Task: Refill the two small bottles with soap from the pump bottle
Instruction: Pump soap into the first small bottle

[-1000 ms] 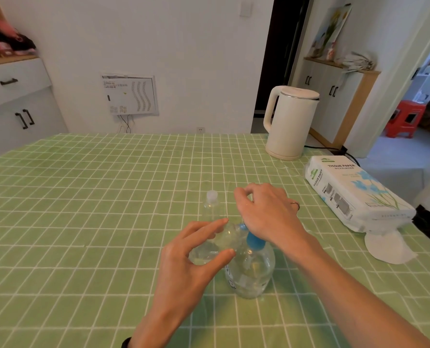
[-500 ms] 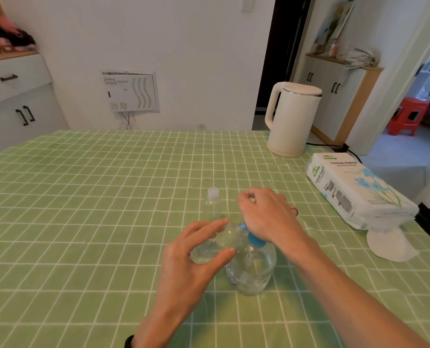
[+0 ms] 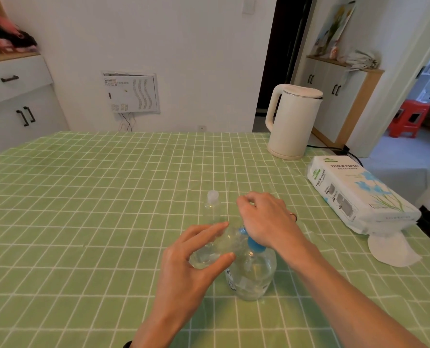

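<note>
Head camera view, looking down at a counter (image 3: 83, 197) covered in a green cloth with a white grid. Near the middle stands a clear pump bottle (image 3: 252, 275) with a blue collar, partly filled with clear liquid. The right hand (image 3: 266, 219) rests on top of its pump, palm down, fingers curled over the pump head and covering it; a ring shows on one finger. The left hand (image 3: 183, 267) holds a small clear bottle (image 3: 212, 252) tilted, its mouth toward the blue spout, with the thumb and fingers (image 3: 208, 229) wrapped around its body. This small bottle looks to hold some clear liquid, though its transparency makes the level hard to judge. A second small bottle (image 3: 212, 205) stands upright just behind the left hand's fingertips, with a white cap on; nothing touches it. Farther back on the right of the counter sits a cream electric kettle (image 3: 293, 121). Near the right edge lies a white tissue paper pack (image 3: 356, 194), with one loose tissue (image 3: 392, 249) spread in front of it. A white cabinet (image 3: 15, 104) with dark handles stands at the far left.
</note>
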The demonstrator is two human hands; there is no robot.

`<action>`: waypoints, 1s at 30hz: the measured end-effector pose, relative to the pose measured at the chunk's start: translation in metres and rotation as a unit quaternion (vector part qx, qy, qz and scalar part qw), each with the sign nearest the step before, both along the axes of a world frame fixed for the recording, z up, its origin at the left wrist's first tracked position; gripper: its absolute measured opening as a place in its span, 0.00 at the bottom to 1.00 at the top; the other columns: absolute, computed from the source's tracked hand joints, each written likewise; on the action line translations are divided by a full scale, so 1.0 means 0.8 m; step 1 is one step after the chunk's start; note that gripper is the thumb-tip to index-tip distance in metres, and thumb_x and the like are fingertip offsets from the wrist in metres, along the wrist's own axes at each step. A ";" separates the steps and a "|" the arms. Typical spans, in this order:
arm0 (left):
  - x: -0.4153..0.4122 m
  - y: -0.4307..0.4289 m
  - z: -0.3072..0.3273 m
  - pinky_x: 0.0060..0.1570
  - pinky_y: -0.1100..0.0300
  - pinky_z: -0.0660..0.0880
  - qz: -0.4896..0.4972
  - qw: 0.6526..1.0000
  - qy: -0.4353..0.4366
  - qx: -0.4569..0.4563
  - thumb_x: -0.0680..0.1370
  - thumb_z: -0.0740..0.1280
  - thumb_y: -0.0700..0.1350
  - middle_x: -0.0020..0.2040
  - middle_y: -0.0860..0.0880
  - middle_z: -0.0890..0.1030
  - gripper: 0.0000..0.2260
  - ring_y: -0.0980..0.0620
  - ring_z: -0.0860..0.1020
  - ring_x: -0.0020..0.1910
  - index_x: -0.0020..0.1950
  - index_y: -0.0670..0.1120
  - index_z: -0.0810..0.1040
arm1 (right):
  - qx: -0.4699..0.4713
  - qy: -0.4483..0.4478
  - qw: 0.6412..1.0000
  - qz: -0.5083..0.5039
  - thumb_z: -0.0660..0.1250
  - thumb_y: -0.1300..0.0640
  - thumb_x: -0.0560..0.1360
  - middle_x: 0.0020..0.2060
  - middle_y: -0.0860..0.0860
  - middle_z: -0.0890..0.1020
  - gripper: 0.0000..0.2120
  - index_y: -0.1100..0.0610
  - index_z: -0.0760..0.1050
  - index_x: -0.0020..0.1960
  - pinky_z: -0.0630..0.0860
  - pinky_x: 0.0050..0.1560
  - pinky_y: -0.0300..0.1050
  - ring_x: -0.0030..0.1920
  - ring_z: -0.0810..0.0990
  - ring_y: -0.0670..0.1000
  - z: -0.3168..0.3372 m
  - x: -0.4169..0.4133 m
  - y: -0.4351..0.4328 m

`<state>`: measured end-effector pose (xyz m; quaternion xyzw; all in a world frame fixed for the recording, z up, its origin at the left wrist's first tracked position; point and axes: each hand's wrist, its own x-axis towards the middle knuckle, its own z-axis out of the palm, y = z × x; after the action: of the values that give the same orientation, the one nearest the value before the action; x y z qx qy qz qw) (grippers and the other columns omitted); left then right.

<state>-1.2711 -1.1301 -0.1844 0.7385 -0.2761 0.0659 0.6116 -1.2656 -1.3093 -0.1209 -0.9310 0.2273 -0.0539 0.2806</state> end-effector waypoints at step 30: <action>-0.002 0.001 0.002 0.58 0.74 0.74 -0.006 1.000 -0.009 -0.007 0.72 0.82 0.44 0.56 0.62 0.85 0.24 0.60 0.83 0.58 0.65 0.61 0.84 | -0.014 -0.016 1.000 -0.001 0.53 0.42 0.84 0.36 0.49 0.82 0.24 0.55 0.81 0.46 0.75 0.61 0.59 0.50 0.81 0.58 0.019 -0.010 0.007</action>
<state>-1.2726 -1.1292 -0.1827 0.7318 -0.2854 0.0714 0.6148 -1.2739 -1.3040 -0.1057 -0.9336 0.2230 -0.0724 0.2708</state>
